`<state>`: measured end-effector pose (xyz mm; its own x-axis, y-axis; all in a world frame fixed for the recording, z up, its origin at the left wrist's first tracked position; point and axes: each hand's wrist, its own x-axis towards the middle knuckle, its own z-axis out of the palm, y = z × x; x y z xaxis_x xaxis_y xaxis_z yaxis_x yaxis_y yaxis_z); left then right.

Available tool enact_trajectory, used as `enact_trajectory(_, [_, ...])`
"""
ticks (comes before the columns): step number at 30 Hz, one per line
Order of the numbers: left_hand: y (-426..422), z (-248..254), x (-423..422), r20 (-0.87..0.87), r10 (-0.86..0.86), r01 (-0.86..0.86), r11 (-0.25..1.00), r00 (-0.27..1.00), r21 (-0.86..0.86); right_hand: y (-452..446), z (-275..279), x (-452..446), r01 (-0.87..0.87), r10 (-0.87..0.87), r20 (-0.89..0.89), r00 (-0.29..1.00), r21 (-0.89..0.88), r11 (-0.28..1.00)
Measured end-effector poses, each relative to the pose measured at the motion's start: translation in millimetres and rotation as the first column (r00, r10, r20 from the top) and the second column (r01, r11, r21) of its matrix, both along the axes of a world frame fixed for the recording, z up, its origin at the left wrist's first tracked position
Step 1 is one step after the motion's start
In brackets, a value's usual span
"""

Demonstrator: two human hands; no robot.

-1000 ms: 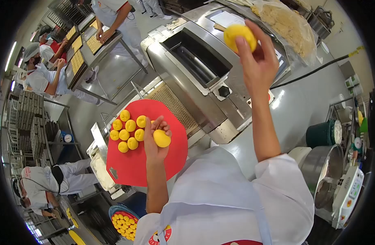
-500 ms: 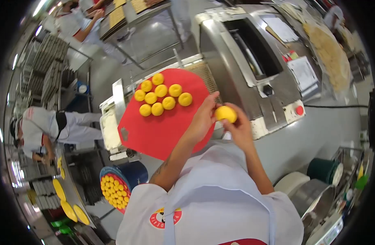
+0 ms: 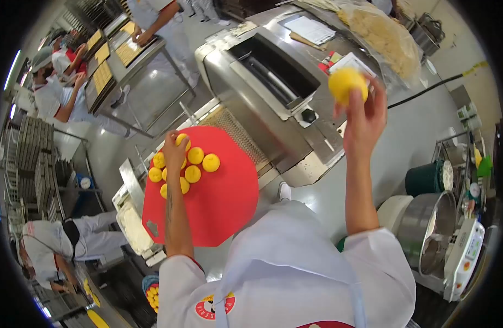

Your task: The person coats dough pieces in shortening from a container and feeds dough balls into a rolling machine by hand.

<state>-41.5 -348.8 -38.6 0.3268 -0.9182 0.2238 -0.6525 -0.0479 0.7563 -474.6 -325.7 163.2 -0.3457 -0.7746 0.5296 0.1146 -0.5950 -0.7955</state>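
One machine (image 3: 257, 117) fills the middle of our view, between our left hand (image 3: 173, 150) and our right hand (image 3: 366, 112). Farther out and left of the left hand we see a table (image 3: 115, 64), with people (image 3: 51, 90) standing along it and trays (image 3: 102, 78) on top. Past the right hand we have a bag (image 3: 380, 38) of pale dough. To that hand's right, nearer our body, stands a steel bowl (image 3: 414, 229), with a green bucket (image 3: 421, 179) just beside it. Below the left hand lies the red board (image 3: 218, 202), its bare part spreading right of that hand and back toward us. Our right hand is raised well apart from the board, thumb and fingers closed around a yellow ball (image 3: 347, 86), slightly blurred. Our left hand reaches over the board, fingers bent about the far ball (image 3: 182, 141); we cannot tell whether they grip it or merely touch it. The other balls (image 3: 195, 155) sit on the board at both sides of the left hand and wrist, some partly hidden beneath.
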Motion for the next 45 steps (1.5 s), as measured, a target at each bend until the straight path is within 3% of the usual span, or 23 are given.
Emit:
enact_trajectory(1, [6,6,-12,-0.124,0.01,-0.029,0.989,0.992,-0.145,-22,18,4,0.052,-0.06,-0.045,0.997,-0.159,0.986])
enact_trajectory(4, [35,33,-44,-0.587,0.124,-0.13,0.991,0.8,0.032,-91,49,28,0.11,-0.122,-0.035,0.992,-0.254,0.961])
enact_trajectory(5, [44,29,-50,-0.67,0.075,-0.061,0.997,0.738,0.045,-121,39,34,0.223,-0.275,-0.182,0.944,-0.26,0.939])
enact_trajectory(8, [75,23,-69,-0.84,0.011,0.072,0.996,0.542,0.059,-173,-18,45,0.285,-0.226,-0.798,0.559,-0.071,0.956])
enact_trajectory(9, [83,34,-85,-0.866,0.015,0.071,0.996,0.5,0.058,-160,-21,47,0.215,0.038,-0.851,0.524,0.175,0.961])
enact_trajectory(10, [87,46,-100,-0.891,0.018,0.069,0.996,0.453,0.055,-152,-44,49,0.151,0.036,-0.77,0.637,0.17,0.974])
enact_trajectory(12, [96,68,-125,-0.852,-0.061,0.137,0.99,0.52,0.012,-102,-68,66,0.03,0.135,-0.64,0.756,0.24,0.97])
enact_trajectory(14, [104,88,-145,-0.784,-0.148,0.206,0.978,0.603,-0.026,-25,-86,95,-0.195,0.363,-0.643,0.674,0.32,0.927])
enact_trajectory(16, [98,105,-155,-0.672,-0.259,0.291,0.954,0.694,-0.068,20,-86,118,-0.433,0.588,-0.41,0.698,0.412,0.802])
enact_trajectory(19, [82,96,-112,-0.548,-0.199,0.124,0.978,0.812,-0.17,22,-38,95,-0.18,0.415,-0.456,0.787,0.473,0.862])
enact_trajectory(21, [62,71,-42,-0.364,0.014,-0.058,0.992,0.931,-0.108,5,-10,71,-0.025,0.033,-0.457,0.889,0.023,0.999])
enact_trajectory(23, [40,26,38,0.356,0.321,-0.322,0.945,0.878,-0.06,-9,41,47,0.17,-0.201,-0.532,0.822,-0.107,0.98])
enact_trajectory(25, [27,-37,109,0.454,0.264,-0.4,0.886,0.851,0.235,-42,56,35,0.243,-0.342,-0.539,0.77,-0.247,0.938])
enact_trajectory(28, [29,-59,116,0.421,0.146,-0.294,0.904,0.895,0.311,-99,-7,23,0.163,-0.192,-0.753,0.629,-0.114,0.98])
enact_trajectory(29, [30,-55,110,0.431,0.149,-0.287,0.917,0.89,0.277,-107,-32,15,0.127,-0.049,-0.88,0.472,0.012,0.992])
enact_trajectory(31, [35,-39,92,0.449,0.17,-0.287,0.935,0.877,0.208,-94,-53,16,0.227,-0.134,-0.84,0.525,-0.013,0.974])
enact_trajectory(34, [41,-45,104,0.287,0.16,-0.172,0.985,0.945,0.017,-31,-24,32,0.312,-0.044,-0.689,0.724,0.268,0.912])
enact_trajectory(38, [39,36,22,-0.159,0.049,-0.052,0.998,0.986,-0.02,14,-66,121,-0.178,0.331,-0.399,0.855,0.373,0.911])
enact_trajectory(39, [36,58,-5,0.002,-0.086,0.086,0.995,0.996,-0.041,12,-94,149,-0.27,0.405,-0.305,0.862,0.4,0.876])
enact_trajectory(41, [42,112,-58,-0.486,-0.289,0.366,0.928,0.825,0.068,12,-106,173,-0.516,0.599,0.002,0.801,0.511,0.688])
enact_trajectory(43, [18,95,-40,-0.217,-0.18,0.189,0.982,0.959,0.021,11,-92,166,-0.771,0.679,0.439,0.588,0.557,0.308])
enact_trajectory(44, [4,80,-34,-0.084,-0.121,0.119,0.993,0.989,-0.025,13,-85,153,-0.762,0.689,0.404,0.601,0.55,0.342])
enact_trajectory(45, [4,45,-18,0.3,-0.082,0.054,0.994,0.95,0.099,15,-70,137,-0.683,0.658,0.293,0.694,0.558,0.471])
